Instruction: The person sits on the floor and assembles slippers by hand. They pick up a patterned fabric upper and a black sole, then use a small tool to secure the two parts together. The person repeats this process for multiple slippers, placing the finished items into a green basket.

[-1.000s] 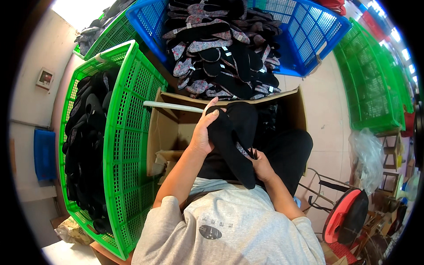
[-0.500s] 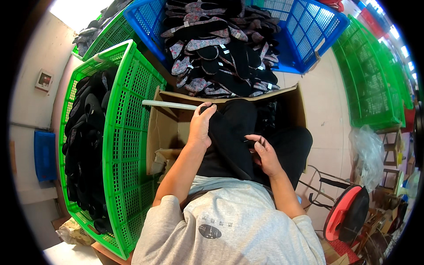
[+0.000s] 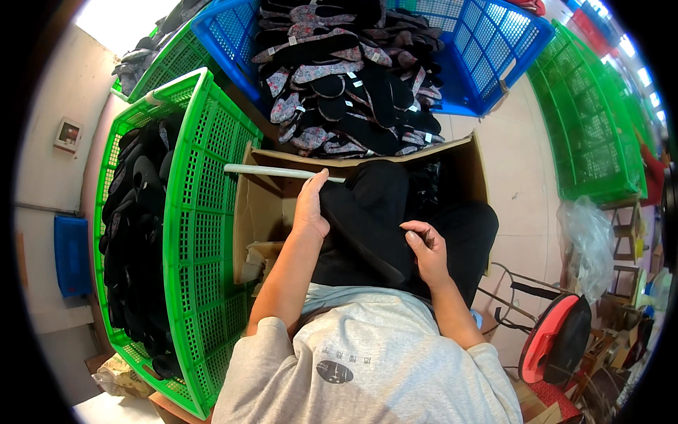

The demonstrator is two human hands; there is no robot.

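Gripping a flat black fabric shoe sole (image 3: 367, 233) over the brown cardboard box (image 3: 272, 205), left hand (image 3: 311, 208) and right hand (image 3: 424, 251) have fingers clamped on its edges.

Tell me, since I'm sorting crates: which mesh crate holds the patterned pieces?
The blue crate at the top; the green crate on the left holds only black pieces.

top: grey short-sleeved T-shirt, small dark print | trousers: black | forearms, hands (image 3: 311, 208): bare
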